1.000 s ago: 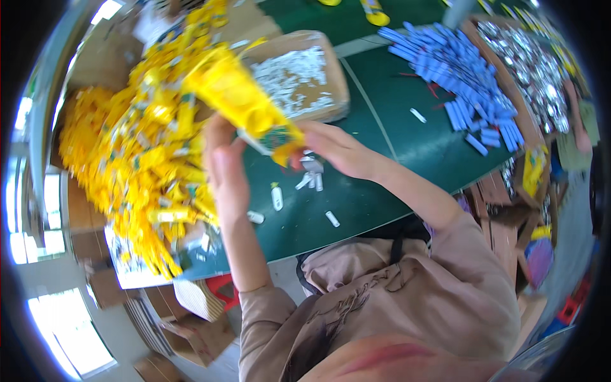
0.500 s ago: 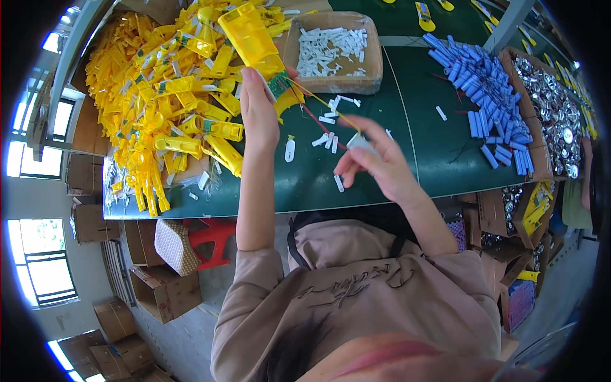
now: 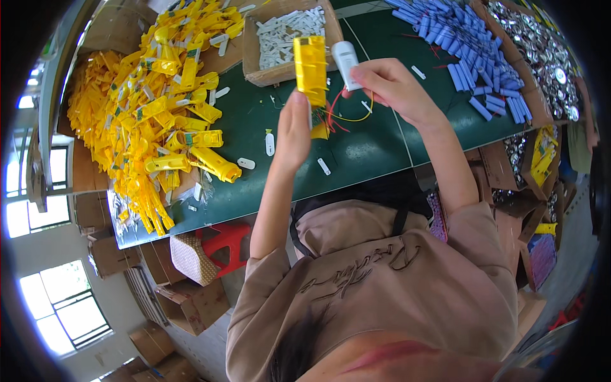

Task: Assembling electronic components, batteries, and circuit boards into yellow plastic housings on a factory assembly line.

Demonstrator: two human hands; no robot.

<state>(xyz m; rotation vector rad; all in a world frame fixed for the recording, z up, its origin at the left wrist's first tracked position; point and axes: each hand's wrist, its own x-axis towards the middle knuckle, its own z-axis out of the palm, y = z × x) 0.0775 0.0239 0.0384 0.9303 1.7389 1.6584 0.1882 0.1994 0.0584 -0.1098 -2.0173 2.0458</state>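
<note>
My left hand (image 3: 294, 130) is closed around the lower end of a yellow plastic housing (image 3: 310, 67), which stands upright with its hollow side in view. My right hand (image 3: 396, 89) pinches a pale grey-white oblong piece (image 3: 345, 63) by its lower part, just right of the housing and apart from it. Red and yellow wires (image 3: 347, 119) loop in the gap between both hands. What they join at the left hand is mostly hidden by the fingers. Several small white plastic pieces, one an oval tag (image 3: 270, 143), lie on the green tabletop (image 3: 356, 149) below.
A heap of yellow housings (image 3: 149, 127) covers the table's left side. Behind my hands stands a cardboard tray (image 3: 267, 77) of small white parts. To the right lie blue cylindrical cells (image 3: 468, 70) with wires, beside a box of shiny metal discs (image 3: 541, 51). A red stool (image 3: 230, 245) stands below.
My right hand has moved up and lifted the grey-white piece beside the housing. My left hand has turned the housing more upright. The wires have gone from taut to looped. The view has shifted.
</note>
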